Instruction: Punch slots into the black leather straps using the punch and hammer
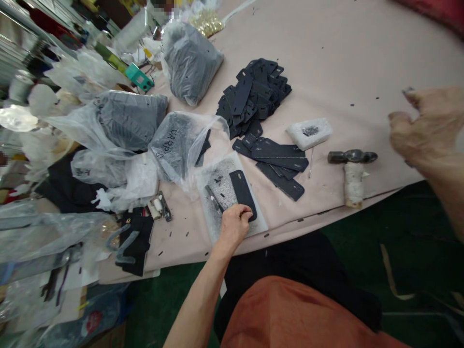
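My left hand [236, 223] is closed at the near end of a black strip [242, 191] with a slot in its far end. That strip lies flat on a white board [261, 223] covered with dark marks. Left of the strip, a slim dark metal tool [214, 199] rests on the board. My right hand [422, 121] is raised at the right, slightly blurred, with thumb and forefinger apart. A dark spot shows at its fingertip; I cannot make out what it is. The hammer [353, 157], with a wrapped handle, lies nearest to that hand.
Several black strips [277, 157] lie fanned beyond the board, before a larger heap of strips [250, 94]. A white block [310, 133] and a thin metal rod [311, 163] are nearby. Filled plastic bags [190, 63] crowd the left. The table edge [315, 217] runs close to my body.
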Demonstrator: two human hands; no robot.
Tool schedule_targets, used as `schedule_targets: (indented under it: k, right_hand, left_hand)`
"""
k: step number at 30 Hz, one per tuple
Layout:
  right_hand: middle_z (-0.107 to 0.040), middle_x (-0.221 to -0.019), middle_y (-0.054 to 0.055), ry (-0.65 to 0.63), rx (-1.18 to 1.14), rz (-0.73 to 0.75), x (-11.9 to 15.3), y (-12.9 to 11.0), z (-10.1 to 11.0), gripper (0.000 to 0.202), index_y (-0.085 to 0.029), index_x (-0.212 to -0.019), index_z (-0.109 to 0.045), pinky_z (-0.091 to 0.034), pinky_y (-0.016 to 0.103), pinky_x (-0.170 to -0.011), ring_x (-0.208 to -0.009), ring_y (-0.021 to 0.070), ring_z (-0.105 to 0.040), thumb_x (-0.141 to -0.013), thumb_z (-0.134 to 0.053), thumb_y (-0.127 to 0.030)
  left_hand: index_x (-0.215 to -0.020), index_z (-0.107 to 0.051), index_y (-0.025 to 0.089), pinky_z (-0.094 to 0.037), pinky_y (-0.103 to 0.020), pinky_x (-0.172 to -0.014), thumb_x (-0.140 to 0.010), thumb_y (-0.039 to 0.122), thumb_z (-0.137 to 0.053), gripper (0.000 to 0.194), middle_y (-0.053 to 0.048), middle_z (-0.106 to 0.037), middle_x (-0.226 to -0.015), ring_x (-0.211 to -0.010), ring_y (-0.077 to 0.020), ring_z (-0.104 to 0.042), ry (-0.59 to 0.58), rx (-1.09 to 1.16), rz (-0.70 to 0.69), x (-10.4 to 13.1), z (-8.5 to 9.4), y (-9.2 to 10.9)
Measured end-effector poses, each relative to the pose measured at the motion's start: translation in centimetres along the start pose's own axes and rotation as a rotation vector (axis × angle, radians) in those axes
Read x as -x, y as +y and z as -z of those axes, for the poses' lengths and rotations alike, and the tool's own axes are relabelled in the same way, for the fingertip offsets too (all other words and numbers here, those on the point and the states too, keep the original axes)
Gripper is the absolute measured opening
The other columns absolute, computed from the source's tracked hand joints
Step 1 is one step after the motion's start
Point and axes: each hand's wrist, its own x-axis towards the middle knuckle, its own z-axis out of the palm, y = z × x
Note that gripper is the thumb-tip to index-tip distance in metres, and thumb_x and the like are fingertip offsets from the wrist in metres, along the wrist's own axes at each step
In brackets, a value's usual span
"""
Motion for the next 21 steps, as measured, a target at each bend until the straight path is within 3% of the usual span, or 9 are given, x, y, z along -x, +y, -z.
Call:
schedule_targets:
  k: [2,5,8,10,13,15,18,21]
  right_hand:
    - [-0.068,-0.104,0.015,-0.108,-0.304,0.137,3.7,-7.4,2.4,0.035,-0.012,-0.116,-0.066,-0.047,0.041,-0.088,-0.104,0.0242,-0.06,-0.088,-0.063,-0.033]
    - [-0.065,-0.105,0.013,-0.349,-0.7,0.358,11.0,-17.6,4.0,0.022,-0.016,-0.106,-0.068,-0.048,0.04,-0.085,-0.097,0.0235,-0.06,-0.087,-0.061,-0.024]
    - [-0.064,-0.101,0.009,-0.536,-0.785,0.362,17.4,-23.9,3.0,0.022,-0.019,-0.107,-0.067,-0.045,0.038,-0.079,-0.094,0.0232,-0.057,-0.086,-0.06,-0.02]
    - [-0.062,-0.096,0.008,-0.537,-0.801,0.287,19.9,-25.5,1.9,0.019,-0.02,-0.104,-0.068,-0.043,0.037,-0.077,-0.09,0.0215,-0.057,-0.088,-0.057,-0.018]
    - [-0.061,-0.093,0.007,-0.49,-0.8,0.241,21.1,-25.6,0.8,0.017,-0.021,-0.099,-0.07,-0.04,0.037,-0.078,-0.089,0.0207,-0.056,-0.089,-0.056,-0.019]
    - [-0.062,-0.094,0.007,-0.484,-0.808,0.245,21.1,-25.4,0.6,0.016,-0.021,-0.099,-0.07,-0.04,0.037,-0.078,-0.089,0.0207,-0.056,-0.089,-0.057,-0.02]
    - [-0.062,-0.094,0.006,-0.492,-0.831,0.224,21.0,-25.3,0.6,0.016,-0.022,-0.1,-0.069,-0.04,0.037,-0.079,-0.089,0.0207,-0.057,-0.088,-0.059,-0.021]
    - [-0.062,-0.095,0.006,-0.48,-0.841,0.184,21.2,-25.5,0.6,0.015,-0.021,-0.099,-0.067,-0.039,0.038,-0.081,-0.091,0.0217,-0.058,-0.086,-0.061,-0.021]
  left_hand:
    - [-0.078,-0.073,0.021,-0.051,-0.03,-0.072,-0.078,0.017,-0.065,0.009,-0.002,-0.073,-0.078,-0.075,-0.0175,-0.066,-0.033,-0.007,0.078,-0.5,0.2,0.2]
    - [-0.078,-0.075,0.021,-0.05,-0.031,-0.07,-0.077,0.018,-0.065,0.011,-0.003,-0.073,-0.075,-0.072,-0.0187,-0.066,-0.046,-0.005,0.051,-0.8,0.2,0.1]
    - [-0.078,-0.075,0.021,-0.051,-0.034,-0.074,-0.078,0.016,-0.061,0.015,-0.005,-0.074,-0.078,-0.075,-0.0207,-0.067,-0.014,-0.016,-0.072,-0.7,-0.1,-0.4]
    - [-0.079,-0.075,0.021,-0.052,-0.034,-0.074,-0.079,0.015,-0.059,0.017,-0.006,-0.074,-0.079,-0.075,-0.0211,-0.067,-0.008,-0.009,-0.127,-0.8,-0.3,-0.7]
    - [-0.079,-0.074,0.019,-0.052,-0.031,-0.068,-0.079,0.014,-0.056,0.019,-0.004,-0.073,-0.072,-0.067,-0.0187,-0.066,0.009,0.079,-0.111,-1.1,0.0,-0.9]
    - [-0.083,-0.073,0.019,-0.051,-0.029,-0.066,-0.081,0.016,-0.053,0.02,-0.004,-0.072,-0.071,-0.065,-0.0177,-0.066,0.123,0.129,-0.067,-1.1,1.0,-0.9]
    - [-0.088,-0.07,0.02,-0.049,-0.031,-0.07,-0.086,0.025,-0.052,0.019,-0.006,-0.073,-0.08,-0.074,-0.0205,-0.067,0.412,0.04,0.012,-0.4,3.5,-1.2]
    - [-0.079,-0.067,0.02,-0.047,-0.033,-0.066,-0.083,0.044,-0.059,0.026,-0.007,-0.069,-0.068,-0.067,-0.0239,-0.065,0.486,-0.125,0.157,0.6,5.3,-2.4]
